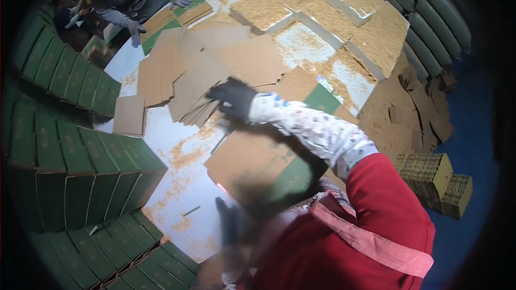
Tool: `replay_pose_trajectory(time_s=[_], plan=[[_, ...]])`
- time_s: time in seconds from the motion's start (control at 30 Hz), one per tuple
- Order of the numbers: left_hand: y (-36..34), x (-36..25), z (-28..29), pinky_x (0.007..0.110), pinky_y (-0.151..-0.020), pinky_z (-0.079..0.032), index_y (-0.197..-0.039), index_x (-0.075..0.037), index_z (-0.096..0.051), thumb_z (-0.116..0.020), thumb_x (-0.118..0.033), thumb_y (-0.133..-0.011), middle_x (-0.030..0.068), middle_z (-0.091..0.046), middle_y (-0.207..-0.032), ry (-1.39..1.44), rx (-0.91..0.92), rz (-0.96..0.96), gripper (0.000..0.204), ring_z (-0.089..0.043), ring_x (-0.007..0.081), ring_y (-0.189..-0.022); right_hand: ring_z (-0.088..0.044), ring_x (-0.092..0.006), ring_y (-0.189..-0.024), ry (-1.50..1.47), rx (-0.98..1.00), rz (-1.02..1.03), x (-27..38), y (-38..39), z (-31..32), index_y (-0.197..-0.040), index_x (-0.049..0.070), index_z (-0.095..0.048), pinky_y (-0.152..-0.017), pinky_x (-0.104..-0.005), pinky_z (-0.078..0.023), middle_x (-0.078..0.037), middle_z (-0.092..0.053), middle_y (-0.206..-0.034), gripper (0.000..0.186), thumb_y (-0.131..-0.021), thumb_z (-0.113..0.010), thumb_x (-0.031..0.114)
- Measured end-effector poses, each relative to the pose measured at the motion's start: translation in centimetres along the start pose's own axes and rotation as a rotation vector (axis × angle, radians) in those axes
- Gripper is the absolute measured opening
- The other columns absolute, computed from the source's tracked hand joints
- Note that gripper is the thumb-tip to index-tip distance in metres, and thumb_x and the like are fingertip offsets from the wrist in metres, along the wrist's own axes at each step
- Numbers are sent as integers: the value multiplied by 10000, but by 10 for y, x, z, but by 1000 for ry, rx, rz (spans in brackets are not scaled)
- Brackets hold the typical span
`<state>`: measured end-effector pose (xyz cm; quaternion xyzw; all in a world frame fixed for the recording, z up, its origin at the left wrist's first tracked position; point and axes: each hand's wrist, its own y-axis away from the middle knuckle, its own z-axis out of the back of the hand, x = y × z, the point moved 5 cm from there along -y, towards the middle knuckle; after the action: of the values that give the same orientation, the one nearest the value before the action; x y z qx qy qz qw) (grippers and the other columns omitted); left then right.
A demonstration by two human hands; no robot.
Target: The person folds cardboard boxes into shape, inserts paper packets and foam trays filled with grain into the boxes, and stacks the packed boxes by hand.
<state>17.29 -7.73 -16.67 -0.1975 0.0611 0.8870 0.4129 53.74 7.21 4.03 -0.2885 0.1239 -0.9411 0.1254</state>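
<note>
My right hand [234,99], in a dark glove, reaches across the table with its fingers curled onto the edge of a fanned pile of brown cardboard sheets [196,94]. It looks closed on a sheet there. Closer to me lies a folded carton [244,158], brown with a green panel, its near part smeared by motion. Beside that carton's near left side is my left hand [230,225], in a grey glove. It is blurred, but the fingers appear stretched out and nothing shows in them.
Green cartons [91,150] stand in rows along the left. Wood shavings [317,27] fill white-walled frames at the far side. A co-worker's gloved hands [180,1] rest by another carton. Stuffed sacks [438,21] and yellowish stacked bundles [430,177] are on the right.
</note>
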Motion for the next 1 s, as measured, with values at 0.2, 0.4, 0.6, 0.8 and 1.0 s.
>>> replay_pose_trajectory(time_s=[0.2,0.4,0.6,0.8,1.0], plan=[[-66,-100,-18,384,-926,-400,-1388,-53,-119,-392,-91,-797,173,-336,-1316,1417,-169,764,652,-412,299,-1151,-577,-291,-942,8,-298,-927,-187,280,140,-1115,73,-561,-849,-353,-442,-169,-592,-1038,442,-766,-596,343],[-119,-146,-9,398,-898,-425,-1349,-99,-254,-538,-189,-795,138,-360,-1317,1350,-195,728,629,-435,284,-1142,-572,-305,-890,-86,-127,-938,-232,303,138,-991,42,-586,-773,-375,-458,-163,-590,-934,393,-672,-637,266],[-156,-182,39,423,-844,-443,-1057,-114,-566,-694,-284,-676,138,-527,-1111,-17,-373,784,437,-517,335,-1000,-554,-334,-935,-91,-7,-879,-296,317,128,-1038,2,-540,-823,-396,-430,-191,-595,-984,480,-701,-619,334],[-155,-209,66,389,-685,-483,-917,-91,-555,-655,-341,-729,107,-594,-908,365,-853,1230,329,-590,244,-805,-555,-170,-773,-1349,-390,-848,-246,296,157,-1016,19,-562,-692,-298,-453,-97,-610,-881,423,-891,-406,392],[-208,-331,184,426,-942,-316,-1078,-8,-514,-692,-248,-698,189,-476,-1136,181,-1352,668,483,-473,316,-999,-516,-216,-1053,-1064,505,-210,-144,241,230,-1305,24,-351,-889,-300,-422,-164,-507,-1196,549,-897,-440,382]])
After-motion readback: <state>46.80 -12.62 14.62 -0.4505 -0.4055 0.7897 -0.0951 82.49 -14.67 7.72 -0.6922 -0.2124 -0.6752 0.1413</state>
